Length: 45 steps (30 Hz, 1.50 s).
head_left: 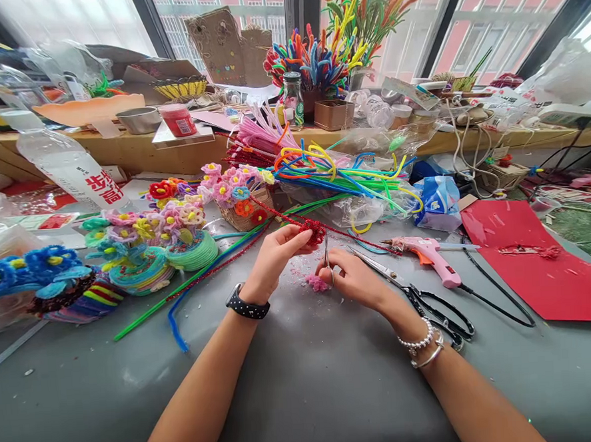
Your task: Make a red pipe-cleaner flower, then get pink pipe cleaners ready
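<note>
My left hand (279,254) pinches a bunched piece of red tinsel pipe cleaner (315,232) above the middle of the table. Long red tinsel stems stretch away from the bunch to both sides. In my right hand (351,276) is a small pair of metal scissors (326,252), its blades pointing up beside the red bunch. Whether the blades touch the tinsel I cannot tell. Under the hands lies a small heap of pink fuzz (317,282), with loose bits scattered round it.
Large black-handled scissors (438,312) and a pink glue gun (428,256) lie to the right, before a red sheet (553,265). Pipe-cleaner flower pots (192,250) stand on the left near a tilted water bottle (66,161). Loose pipe cleaners (343,181) are heaped behind.
</note>
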Each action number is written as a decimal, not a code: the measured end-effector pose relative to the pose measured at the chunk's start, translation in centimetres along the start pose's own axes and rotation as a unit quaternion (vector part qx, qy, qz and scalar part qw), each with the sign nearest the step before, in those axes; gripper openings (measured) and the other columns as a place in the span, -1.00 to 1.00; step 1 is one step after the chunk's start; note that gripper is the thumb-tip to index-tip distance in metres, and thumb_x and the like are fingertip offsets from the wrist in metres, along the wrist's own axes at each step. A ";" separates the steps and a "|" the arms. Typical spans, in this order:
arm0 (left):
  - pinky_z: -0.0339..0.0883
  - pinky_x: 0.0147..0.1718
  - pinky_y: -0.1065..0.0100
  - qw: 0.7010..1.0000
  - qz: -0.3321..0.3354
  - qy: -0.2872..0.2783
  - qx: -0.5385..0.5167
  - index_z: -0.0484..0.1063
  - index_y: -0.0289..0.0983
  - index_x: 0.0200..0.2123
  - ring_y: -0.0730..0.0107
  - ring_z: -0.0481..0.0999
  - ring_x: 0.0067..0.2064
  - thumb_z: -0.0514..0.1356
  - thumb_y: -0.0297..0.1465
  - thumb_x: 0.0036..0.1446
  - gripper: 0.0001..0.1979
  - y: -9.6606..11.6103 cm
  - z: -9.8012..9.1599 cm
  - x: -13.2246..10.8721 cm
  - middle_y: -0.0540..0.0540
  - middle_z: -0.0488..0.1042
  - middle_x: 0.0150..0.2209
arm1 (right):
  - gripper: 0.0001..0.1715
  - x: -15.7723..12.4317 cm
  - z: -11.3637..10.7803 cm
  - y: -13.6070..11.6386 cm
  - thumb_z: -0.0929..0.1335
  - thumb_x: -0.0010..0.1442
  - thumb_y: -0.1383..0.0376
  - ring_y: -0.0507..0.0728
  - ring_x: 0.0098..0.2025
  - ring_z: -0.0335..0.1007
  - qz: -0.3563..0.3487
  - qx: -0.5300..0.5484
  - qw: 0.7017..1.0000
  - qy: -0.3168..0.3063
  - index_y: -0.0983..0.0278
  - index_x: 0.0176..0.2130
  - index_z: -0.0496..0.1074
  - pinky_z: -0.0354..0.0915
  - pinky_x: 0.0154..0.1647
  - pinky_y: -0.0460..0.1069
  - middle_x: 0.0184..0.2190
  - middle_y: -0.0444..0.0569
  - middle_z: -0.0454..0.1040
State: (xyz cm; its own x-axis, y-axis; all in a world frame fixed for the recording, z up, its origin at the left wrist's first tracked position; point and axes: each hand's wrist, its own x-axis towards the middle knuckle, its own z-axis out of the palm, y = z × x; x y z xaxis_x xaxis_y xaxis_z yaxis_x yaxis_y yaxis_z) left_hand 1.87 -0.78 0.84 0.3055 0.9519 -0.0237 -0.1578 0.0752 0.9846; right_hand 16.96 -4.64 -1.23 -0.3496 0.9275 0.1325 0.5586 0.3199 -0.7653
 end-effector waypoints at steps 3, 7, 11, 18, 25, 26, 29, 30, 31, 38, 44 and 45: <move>0.28 -0.31 0.41 1.000 -0.008 -0.003 0.002 0.37 -0.33 -0.47 0.48 0.43 -0.40 0.21 -0.32 -0.12 -0.82 -0.1 0.1 0.0 0.01 0.41 -0.50 | -0.26 0.0 0.1 0.1 0.04 -0.06 -0.23 0.04 -0.40 0.23 -0.004 0.002 1.000 0.011 0.32 -0.48 0.34 0.14 -0.39 -0.08 -0.46 -0.05 0.29; 0.28 -0.30 0.39 1.000 -0.022 -0.010 -0.015 0.36 -0.34 -0.46 0.47 0.44 -0.41 0.21 -0.32 -0.11 -0.82 -0.3 0.3 0.0 0.01 0.42 -0.50 | -0.31 0.0 0.2 0.2 0.06 -0.02 -0.20 0.02 -0.43 0.20 -0.014 -0.004 0.999 0.030 0.32 -0.53 0.30 0.11 -0.44 -0.09 -0.51 -0.08 0.28; 0.28 -0.32 0.41 0.999 -0.024 -0.003 -0.039 0.35 -0.33 -0.49 0.48 0.45 -0.42 0.22 -0.33 -0.11 -0.83 -0.3 0.3 0.0 0.02 0.42 -0.52 | -0.43 0.1 0.3 0.3 0.11 0.05 -0.10 -0.03 -0.51 0.11 -0.022 -0.015 0.998 0.064 0.30 -0.63 0.18 0.04 -0.49 -0.11 -0.60 -0.15 0.21; 0.26 -0.34 0.44 0.999 0.000 0.010 -0.051 0.34 -0.32 -0.50 0.52 0.44 -0.44 0.23 -0.35 -0.13 -0.84 -0.3 0.2 0.1 0.05 0.39 -0.51 | -0.41 0.0 0.1 0.2 0.11 0.03 -0.13 -0.04 -0.56 0.05 -0.018 -0.017 0.996 0.081 0.29 -0.68 0.09 -0.02 -0.52 -0.11 -0.66 -0.18 0.13; 0.25 -0.35 0.45 0.999 0.001 0.002 -0.048 0.35 -0.31 -0.50 0.53 0.42 -0.44 0.21 -0.34 -0.11 -0.85 -0.4 0.2 0.1 0.05 0.38 -0.52 | -0.29 0.0 0.4 0.1 0.00 0.00 -0.20 0.00 -0.54 0.11 -0.006 0.018 0.999 0.051 0.31 -0.61 0.23 0.02 -0.52 -0.10 -0.63 -0.13 0.22; 0.25 -0.34 0.45 0.999 0.003 0.004 -0.049 0.35 -0.31 -0.49 0.53 0.42 -0.44 0.21 -0.34 -0.11 -0.85 -0.4 0.2 0.1 0.05 0.38 -0.51 | -0.31 0.0 0.5 0.0 0.02 0.00 -0.20 -0.01 -0.55 0.11 -0.001 0.021 0.998 0.059 0.30 -0.62 0.23 0.02 -0.52 -0.10 -0.64 -0.13 0.22; 0.25 -0.33 0.44 0.998 0.009 0.010 -0.054 0.36 -0.31 -0.48 0.53 0.42 -0.43 0.22 -0.34 -0.12 -0.85 -0.4 0.1 0.1 0.04 0.39 -0.49 | -0.36 0.0 0.4 0.2 0.09 0.03 -0.15 -0.02 -0.57 0.12 0.002 0.027 0.996 0.082 0.30 -0.68 0.21 0.04 -0.51 -0.11 -0.67 -0.14 0.22; 0.25 -0.33 0.44 0.998 0.011 0.012 -0.055 0.37 -0.31 -0.48 0.53 0.42 -0.43 0.22 -0.35 -0.13 -0.85 -0.4 0.1 0.1 0.04 0.39 -0.49 | -0.37 0.0 0.2 0.2 0.10 0.04 -0.13 -0.02 -0.57 0.12 -0.001 0.024 0.996 0.085 0.30 -0.69 0.20 0.04 -0.51 -0.11 -0.68 -0.14 0.23; 0.25 -0.33 0.44 0.998 0.014 0.014 -0.056 0.37 -0.31 -0.47 0.53 0.42 -0.43 0.23 -0.35 -0.13 -0.85 -0.4 0.0 0.1 0.04 0.39 -0.48 | -0.38 0.0 0.1 0.3 0.11 0.05 -0.12 -0.02 -0.57 0.12 -0.006 0.018 0.996 0.084 0.30 -0.69 0.19 0.04 -0.50 -0.11 -0.67 -0.14 0.23; 0.21 -0.35 0.45 0.999 0.037 0.012 -0.029 0.41 -0.30 -0.44 0.55 0.34 -0.43 0.22 -0.35 -0.13 -0.85 -0.4 -0.4 0.3 0.04 0.38 -0.47 | -0.39 0.0 -1.1 0.9 0.10 -0.01 -0.17 0.01 -0.49 0.16 0.000 -0.065 0.998 0.021 0.30 -0.59 0.21 0.03 -0.51 -0.11 -0.55 -0.10 0.30; 0.19 -0.33 0.45 0.999 0.031 -0.003 -0.006 0.43 -0.30 -0.38 0.52 0.33 -0.38 0.21 -0.33 -0.12 -0.80 -0.3 -0.3 0.2 -0.01 0.40 -0.40 | -0.44 -0.1 -0.8 0.8 0.16 0.01 -0.12 -0.02 -0.53 0.12 -0.004 -0.081 0.997 0.004 0.30 -0.62 0.17 0.03 -0.50 -0.11 -0.59 -0.15 0.27; 0.19 -0.33 0.45 1.000 0.031 -0.001 -0.006 0.43 -0.30 -0.39 0.52 0.33 -0.38 0.21 -0.33 -0.13 -0.81 -0.3 -0.3 0.2 -0.01 0.40 -0.40 | -0.45 -0.1 -0.8 0.8 0.17 0.01 -0.11 -0.03 -0.54 0.11 -0.005 -0.080 0.997 0.005 0.30 -0.63 0.16 0.02 -0.50 -0.11 -0.60 -0.15 0.26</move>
State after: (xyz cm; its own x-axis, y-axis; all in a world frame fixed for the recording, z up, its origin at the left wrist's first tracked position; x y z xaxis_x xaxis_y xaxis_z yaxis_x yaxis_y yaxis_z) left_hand 1.66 -0.54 0.52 0.2962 0.9544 0.0365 -0.1865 0.0203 0.9822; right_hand 18.03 -4.34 -1.31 -0.3492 0.9254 0.1471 0.6679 0.3559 -0.6536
